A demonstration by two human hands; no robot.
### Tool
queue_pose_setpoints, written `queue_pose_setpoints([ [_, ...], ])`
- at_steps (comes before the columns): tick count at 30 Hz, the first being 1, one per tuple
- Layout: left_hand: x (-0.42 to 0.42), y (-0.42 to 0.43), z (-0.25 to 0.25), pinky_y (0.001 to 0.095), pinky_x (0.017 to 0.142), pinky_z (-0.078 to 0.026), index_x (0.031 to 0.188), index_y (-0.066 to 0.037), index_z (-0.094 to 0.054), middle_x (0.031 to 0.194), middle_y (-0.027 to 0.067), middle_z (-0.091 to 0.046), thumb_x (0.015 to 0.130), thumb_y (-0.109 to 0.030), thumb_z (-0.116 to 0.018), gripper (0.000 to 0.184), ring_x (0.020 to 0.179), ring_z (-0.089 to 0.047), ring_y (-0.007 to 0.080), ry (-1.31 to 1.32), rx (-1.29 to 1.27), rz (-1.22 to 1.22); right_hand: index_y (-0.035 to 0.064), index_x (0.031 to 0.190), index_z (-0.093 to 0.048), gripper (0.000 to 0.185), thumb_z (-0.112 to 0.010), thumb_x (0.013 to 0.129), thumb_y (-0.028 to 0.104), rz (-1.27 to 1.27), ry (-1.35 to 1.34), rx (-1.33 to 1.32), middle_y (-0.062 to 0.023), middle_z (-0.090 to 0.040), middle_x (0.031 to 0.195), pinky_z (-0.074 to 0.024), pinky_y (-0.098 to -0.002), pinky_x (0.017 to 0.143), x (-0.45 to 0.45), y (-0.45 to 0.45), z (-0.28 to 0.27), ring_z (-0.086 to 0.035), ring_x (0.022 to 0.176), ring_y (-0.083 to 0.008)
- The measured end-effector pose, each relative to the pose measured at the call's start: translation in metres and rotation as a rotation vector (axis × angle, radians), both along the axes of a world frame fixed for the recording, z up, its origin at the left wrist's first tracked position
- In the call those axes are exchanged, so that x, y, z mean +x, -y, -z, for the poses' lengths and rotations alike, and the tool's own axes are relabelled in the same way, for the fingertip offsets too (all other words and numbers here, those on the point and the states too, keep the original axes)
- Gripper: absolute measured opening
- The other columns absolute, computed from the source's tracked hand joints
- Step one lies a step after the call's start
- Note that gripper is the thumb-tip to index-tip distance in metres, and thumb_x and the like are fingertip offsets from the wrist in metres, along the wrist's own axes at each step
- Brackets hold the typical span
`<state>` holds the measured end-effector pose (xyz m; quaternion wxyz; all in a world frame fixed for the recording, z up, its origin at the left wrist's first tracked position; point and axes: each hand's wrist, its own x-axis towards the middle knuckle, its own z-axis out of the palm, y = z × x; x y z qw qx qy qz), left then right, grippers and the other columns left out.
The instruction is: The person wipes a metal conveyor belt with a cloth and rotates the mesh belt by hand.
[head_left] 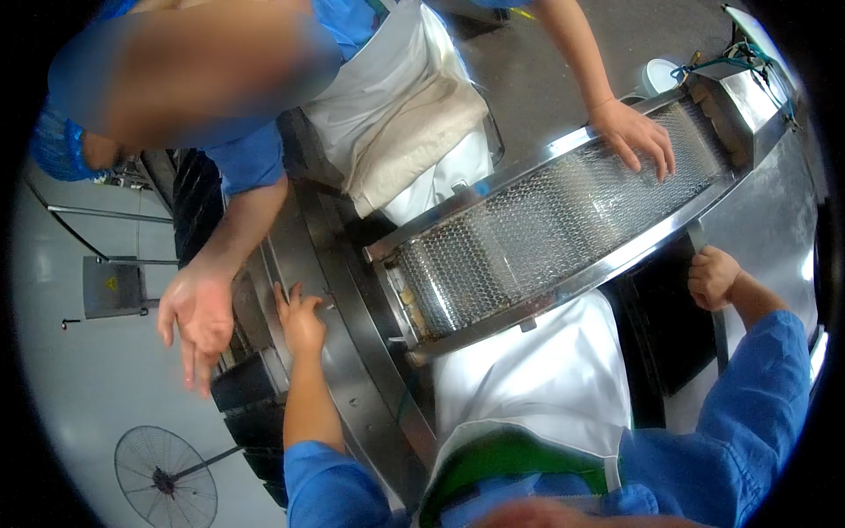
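Note:
My left hand is over the metal side rail of the machine at the left, its fingers apart and nothing visible in it. At the right, my right hand is closed round a metal bar below the mesh conveyor. The mesh conveyor slopes up to the right between me and a co-worker. Small yellowish pieces lie at its lower left end. The co-worker's one hand rests on the mesh; their other hand hangs palm out, near my left hand.
The co-worker stands across the conveyor in a white apron. A metal housing with cables is at the upper right, near a white round container. A fan and a wall box are at the left.

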<state>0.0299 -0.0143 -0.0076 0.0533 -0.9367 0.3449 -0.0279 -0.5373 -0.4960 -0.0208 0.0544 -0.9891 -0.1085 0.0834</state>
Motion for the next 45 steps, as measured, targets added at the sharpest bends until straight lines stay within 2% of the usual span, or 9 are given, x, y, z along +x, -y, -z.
queue_pose_setpoints([
  [5,0.012,-0.01,0.014,0.0441,0.116,-0.023,0.083,-0.012,-0.07,0.136,0.0081,-0.051,0.069,0.006,-0.063,0.024,0.141,-0.023,0.0345,0.031,-0.014,0.088,0.016,0.055,-0.051,0.018,-0.066,0.051,0.025,-0.012,-0.071,-0.097,0.0006,-0.052,0.064,-0.0406,-0.0382,0.062,-0.004,0.001,0.003,-0.053,0.069,-0.022],
  [7,0.01,-0.004,0.011,0.0442,0.116,-0.024,0.083,-0.013,-0.07,0.136,0.0072,-0.051,0.071,0.004,-0.062,0.023,0.141,-0.025,0.0344,-0.093,-0.178,-0.042,0.0164,0.055,-0.05,0.017,-0.065,0.052,0.024,-0.013,-0.048,-0.059,0.0006,-0.051,0.063,-0.0405,-0.0384,0.061,-0.004,0.002,0.005,-0.053,0.068,-0.0221],
  [11,0.003,-0.002,0.006,0.0443,0.114,-0.027,0.085,-0.014,-0.071,0.135,0.0055,-0.051,0.075,0.003,-0.06,0.023,0.139,-0.027,0.035,0.083,0.038,0.018,0.0163,0.054,-0.049,0.016,-0.064,0.054,0.023,-0.011,-0.025,0.003,0.0004,-0.05,0.062,-0.0404,-0.0381,0.061,-0.002,0.003,0.003,-0.052,0.067,-0.0222],
  [18,0.007,-0.004,0.009,0.0438,0.113,-0.029,0.086,-0.013,-0.072,0.134,0.0055,-0.052,0.075,0.004,-0.06,0.024,0.139,-0.028,0.035,0.066,-0.019,0.072,0.015,0.055,-0.05,0.015,-0.064,0.056,0.021,0.015,0.002,0.004,0.0003,-0.051,0.063,-0.0404,-0.037,0.061,-0.001,0.0,0.002,-0.052,0.068,-0.0223],
  [27,0.003,-0.005,0.004,0.0468,0.111,-0.03,0.092,-0.01,-0.07,0.134,0.0148,-0.051,0.072,-0.003,-0.068,0.021,0.137,-0.032,0.0375,0.12,-0.116,0.088,0.0147,0.056,-0.052,0.016,-0.066,0.059,0.021,0.037,0.014,0.013,0.0003,-0.052,0.064,-0.0405,-0.0376,0.062,0.001,-0.002,0.001,-0.052,0.069,-0.0221],
  [29,0.006,-0.01,0.004,0.0479,0.108,-0.031,0.094,-0.009,-0.069,0.133,0.0169,-0.051,0.071,-0.008,-0.071,0.024,0.134,-0.036,0.0378,0.105,-0.249,0.193,0.0147,0.056,-0.052,0.016,-0.066,0.059,0.021,0.035,0.02,0.009,0.0004,-0.052,0.064,-0.0405,-0.038,0.062,0.0,-0.002,0.005,-0.052,0.069,-0.0222],
  [32,-0.006,-0.004,-0.005,0.0479,0.105,-0.033,0.096,-0.008,-0.068,0.13,0.0175,-0.053,0.071,-0.009,-0.072,0.025,0.128,-0.042,0.0376,0.147,-0.192,0.22,0.0147,0.056,-0.052,0.015,-0.066,0.058,0.021,0.019,0.017,0.006,0.0005,-0.053,0.064,-0.0402,-0.0383,0.062,0.002,-0.001,0.0,-0.052,0.068,-0.0225],
  [37,-0.021,0.008,-0.016,0.0435,0.091,-0.042,0.091,-0.01,-0.067,0.106,0.0092,-0.06,0.07,-0.008,-0.072,0.021,0.107,-0.054,0.0307,0.108,-0.153,0.274,0.0154,0.054,-0.051,0.017,-0.066,0.055,0.022,0.031,0.023,0.002,0.0004,-0.053,0.064,-0.0406,-0.0388,0.063,-0.007,0.003,0.016,-0.052,0.067,-0.0226],
  [45,-0.009,-0.005,-0.005,0.0436,0.09,-0.041,0.094,-0.009,-0.066,0.107,0.01,-0.059,0.068,-0.006,-0.073,0.027,0.106,-0.053,0.0314,0.158,-0.197,0.177,0.0153,0.056,-0.053,0.016,-0.067,0.056,0.022,0.033,0.011,-0.016,0.0004,-0.054,0.064,-0.042,-0.0383,0.065,-0.001,0.0,0.007,-0.053,0.07,-0.0226],
])
